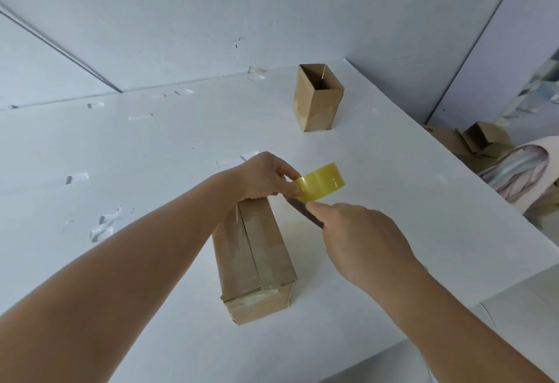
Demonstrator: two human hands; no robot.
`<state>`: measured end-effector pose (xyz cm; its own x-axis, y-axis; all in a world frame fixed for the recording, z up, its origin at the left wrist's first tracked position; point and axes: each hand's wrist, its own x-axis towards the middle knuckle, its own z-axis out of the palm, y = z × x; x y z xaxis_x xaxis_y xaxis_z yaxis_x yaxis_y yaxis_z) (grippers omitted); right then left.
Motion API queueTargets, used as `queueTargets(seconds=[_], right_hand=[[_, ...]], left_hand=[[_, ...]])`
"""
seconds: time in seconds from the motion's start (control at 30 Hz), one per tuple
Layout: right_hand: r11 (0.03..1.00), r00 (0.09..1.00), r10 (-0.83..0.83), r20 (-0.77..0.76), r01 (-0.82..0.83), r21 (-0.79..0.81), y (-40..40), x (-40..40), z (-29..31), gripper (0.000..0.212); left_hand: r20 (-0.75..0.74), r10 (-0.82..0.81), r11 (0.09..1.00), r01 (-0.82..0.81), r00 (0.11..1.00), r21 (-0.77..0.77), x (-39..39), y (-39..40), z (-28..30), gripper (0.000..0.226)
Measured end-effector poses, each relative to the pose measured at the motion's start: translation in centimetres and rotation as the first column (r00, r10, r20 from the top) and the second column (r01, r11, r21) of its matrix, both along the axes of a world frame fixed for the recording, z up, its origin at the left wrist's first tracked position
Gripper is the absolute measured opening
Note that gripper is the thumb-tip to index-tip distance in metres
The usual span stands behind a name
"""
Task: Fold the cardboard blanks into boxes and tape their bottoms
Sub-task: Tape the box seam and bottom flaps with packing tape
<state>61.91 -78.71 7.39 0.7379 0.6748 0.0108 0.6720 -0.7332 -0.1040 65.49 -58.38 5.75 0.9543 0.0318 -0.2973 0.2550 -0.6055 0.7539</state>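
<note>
lying scattered at the 9 o'clock side of the white table (169,146) are clear tape scraps (104,226), stuck flat to the surface. from 7 o'clock a bare forearm reaches in to the left hand (263,175), whose thumb and fingers pinch the near end of a yellow tape roll (320,182) just above the far end of the long box (257,258). that long box, the piece being worked on, lies at the centre of the table, its length running from 6 toward 12 o'clock, with its folded flaps meeting in a seam on the upper face and clear tape laid along that seam and down over the near end. at 1 o'clock from the left hand, well apart, a second box (317,98) stands upright with its top open (some glossy tape shows low on its side). just right of the long box, the right hand (360,237) comes in from 5 o'clock, fingers curled round the handle of a knife (304,211), forefinger laid along the top; the grey blade points toward 10 o'clock, its tip just beneath the roll, and whether it touches the tape cannot be told. at 3 o'clock, beyond the table edge, loose cardboard pieces (481,140) lie in a heap beside a pale printed object (523,173).
</note>
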Motion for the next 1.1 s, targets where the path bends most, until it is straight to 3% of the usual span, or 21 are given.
queueTargets(seconds=[0.27, 0.37, 0.6, 0.7, 0.77, 0.83, 0.9, 0.97, 1.03, 1.1], right_hand=[[0.979, 0.997, 0.034, 0.067, -0.02, -0.201, 2.7, 0.6, 0.0, 0.026], [0.956, 0.998, 0.035, -0.046, -0.047, -0.288, 2.5, 0.9, -2.4, 0.031], [0.964, 0.979, -0.131, -0.159, 0.088, -0.25, 1.5, 3.5, -8.8, 0.062], [0.977, 0.964, -0.172, -0.203, 0.141, -0.158, 1.4, 3.8, -10.3, 0.052], [0.922, 0.881, -0.246, -0.404, 0.341, 0.183, 1.8, 3.7, -9.6, 0.042], [0.674, 0.641, -0.135, -0.756, 0.619, 0.404, 2.9, 3.0, -8.0, 0.041], [0.536, 0.428, 0.039, -0.903, 0.753, 0.381, 4.4, 2.4, -6.9, 0.046], [0.466, 0.292, 0.149, -0.945, 0.822, 0.327, 5.7, 2.0, -6.5, 0.043], [0.384, 0.213, 0.203, -0.956, 0.881, 0.278, 6.8, 2.1, -6.1, 0.034], [0.31, 0.189, 0.22, -0.957, 0.917, 0.252, 7.3, 2.1, -5.9, 0.026]], left_hand=[[0.013, 0.047, 0.999, -0.047, 0.999, 0.014, 0.0, 0.3, -0.5, 0.019], [0.039, 0.037, 0.995, -0.034, 0.999, -0.089, 0.0, -0.3, -0.1, 0.016], [0.033, 0.091, 0.987, -0.086, 0.995, -0.135, -0.1, -0.4, -0.2, 0.014], [0.027, 0.106, 0.982, -0.101, 0.994, -0.16, -0.2, -0.5, -0.1, 0.016], [0.026, 0.123, 0.979, -0.117, 0.992, -0.168, -0.2, -0.4, -0.1, 0.015], [0.031, 0.137, 0.976, -0.13, 0.99, -0.174, -0.2, -0.4, -0.1, 0.015], [0.037, 0.143, 0.977, -0.135, 0.989, -0.163, -0.2, -0.4, -0.1, 0.017], [0.039, 0.159, 0.978, -0.152, 0.986, -0.145, -0.2, -0.4, 0.0, 0.021], [0.034, 0.174, 0.972, -0.167, 0.984, -0.163, -0.3, -0.5, 0.0, 0.021], [0.025, 0.181, 0.967, -0.173, 0.983, -0.19, -0.4, -0.4, 0.0, 0.02]])
